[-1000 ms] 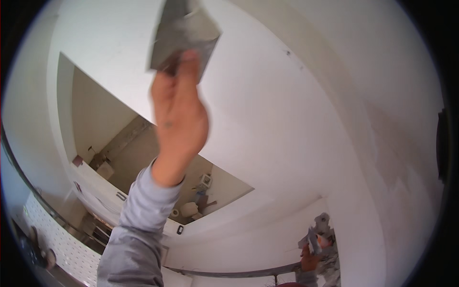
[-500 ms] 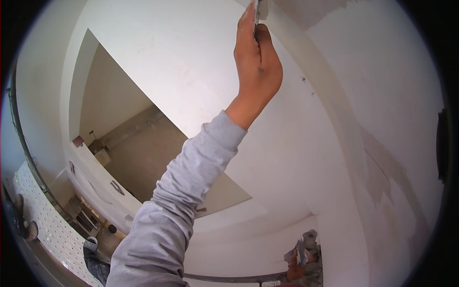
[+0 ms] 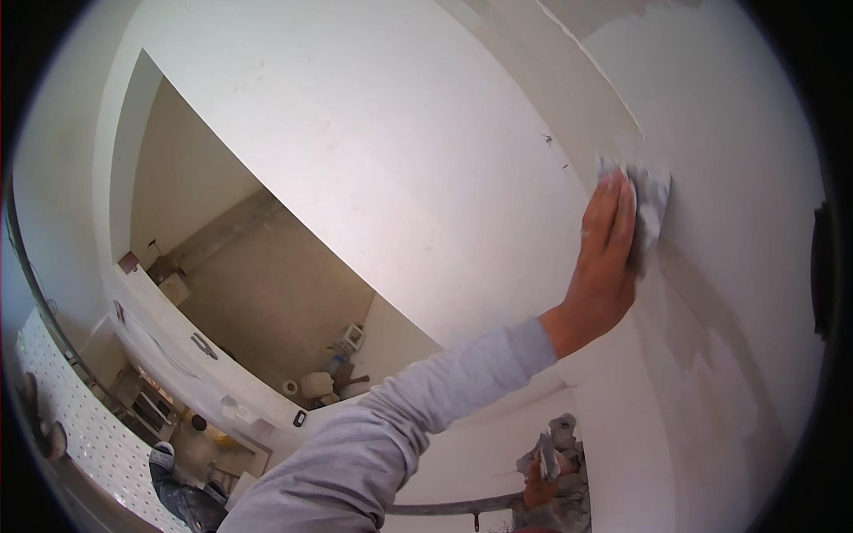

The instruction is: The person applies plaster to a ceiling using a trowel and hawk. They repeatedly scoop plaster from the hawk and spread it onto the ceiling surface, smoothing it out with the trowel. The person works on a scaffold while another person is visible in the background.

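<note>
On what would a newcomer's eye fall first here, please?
Probably the left hand first, holding a flat, grey, smeared blade against the pale surface, right of centre. Next, the large, angular opening at left, with brownish floor beyond. Then lumpy grey material beside the right hand, lower right.

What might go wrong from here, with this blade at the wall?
The left hand holds the flat blade against the wall; an uneven tilt might scratch it. The thin ridge above may dry as a raised line. Grey lumps around the right hand might fall if it tilts.
</note>
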The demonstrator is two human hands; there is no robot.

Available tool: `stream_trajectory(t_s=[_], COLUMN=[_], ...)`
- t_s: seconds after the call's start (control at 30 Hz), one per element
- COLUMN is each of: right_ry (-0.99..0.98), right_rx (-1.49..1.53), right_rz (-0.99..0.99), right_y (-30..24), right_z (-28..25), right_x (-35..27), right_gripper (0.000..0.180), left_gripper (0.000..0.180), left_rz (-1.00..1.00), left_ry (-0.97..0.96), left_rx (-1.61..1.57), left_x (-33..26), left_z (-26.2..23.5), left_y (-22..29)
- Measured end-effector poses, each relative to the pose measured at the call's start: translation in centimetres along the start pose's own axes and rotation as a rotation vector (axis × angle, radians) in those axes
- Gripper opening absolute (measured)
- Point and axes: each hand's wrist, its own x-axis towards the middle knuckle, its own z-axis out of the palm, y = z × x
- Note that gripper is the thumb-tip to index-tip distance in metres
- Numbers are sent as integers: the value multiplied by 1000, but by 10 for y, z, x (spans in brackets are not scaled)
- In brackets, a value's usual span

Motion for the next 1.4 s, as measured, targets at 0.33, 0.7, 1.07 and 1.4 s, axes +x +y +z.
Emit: stream_trajectory(t_s=[0.33,0.7,1.07,1.4], right_ry=[17,60,236,275], right_rx=[156,202,208,-81], right_rz=[150,111,361,504], right_y=[-3,15,18,9], right_z=[0,0,-2,-2], right_x=[-6,-7,-7,-3], right_gripper=[38,43,35,47], left_gripper=[28,65,74,82], left_rz=[-21,175,-111,-322], left_ry=[62,54,-46,-170], left_rx=[203,118,-120,-299], left_x=[162,8,-183,-298], left_z=[-120,-5,109,165], left_y=[-47,-39,4,49])
